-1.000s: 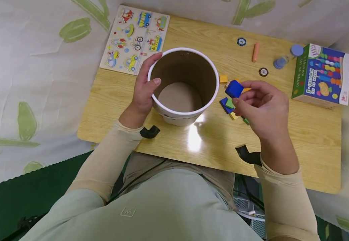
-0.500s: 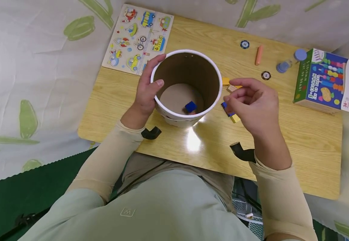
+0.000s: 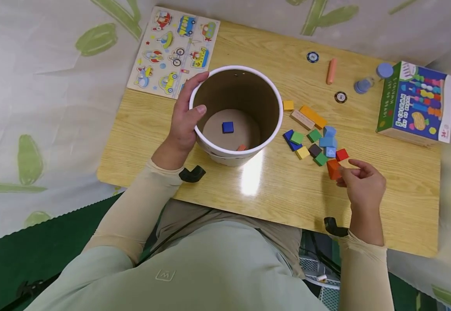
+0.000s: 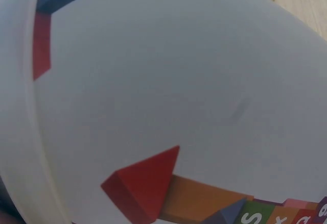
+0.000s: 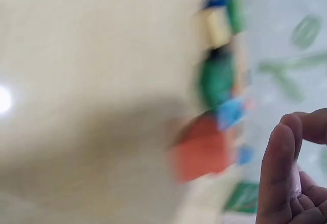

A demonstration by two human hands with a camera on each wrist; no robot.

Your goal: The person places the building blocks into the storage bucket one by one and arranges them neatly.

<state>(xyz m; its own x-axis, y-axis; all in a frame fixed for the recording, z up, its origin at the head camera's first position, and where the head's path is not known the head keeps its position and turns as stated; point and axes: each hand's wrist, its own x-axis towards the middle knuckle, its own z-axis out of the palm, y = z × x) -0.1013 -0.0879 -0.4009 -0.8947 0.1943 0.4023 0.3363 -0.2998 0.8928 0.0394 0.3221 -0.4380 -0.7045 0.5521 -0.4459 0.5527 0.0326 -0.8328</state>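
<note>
My left hand (image 3: 184, 123) grips the left rim of a tall white bucket (image 3: 237, 149), its thumb over the edge. Inside, a blue block (image 3: 227, 127) lies on the bottom, and an orange-red block (image 3: 241, 147) shows partly behind the near rim. The left wrist view is filled by the bucket's outer wall (image 4: 173, 81), printed with coloured blocks and letters. My right hand (image 3: 363, 183) is low beside an orange-red block (image 3: 333, 169) at the near end of a loose group of blocks. In the right wrist view, its fingers are loosely bent, with no block visible between them.
Several coloured blocks (image 3: 315, 150) lie right of the bucket. A picture puzzle board (image 3: 175, 52) is at the back left. Toward the back right are two poker chips (image 3: 340, 97), an orange stick (image 3: 331, 71), a small blue-capped bottle (image 3: 363, 85) and a bead-set box (image 3: 416, 99).
The right hand let go of the blue block, which dropped into the bucket, then moved right and toward the near edge to the orange-red block. The left hand stays on the rim.
</note>
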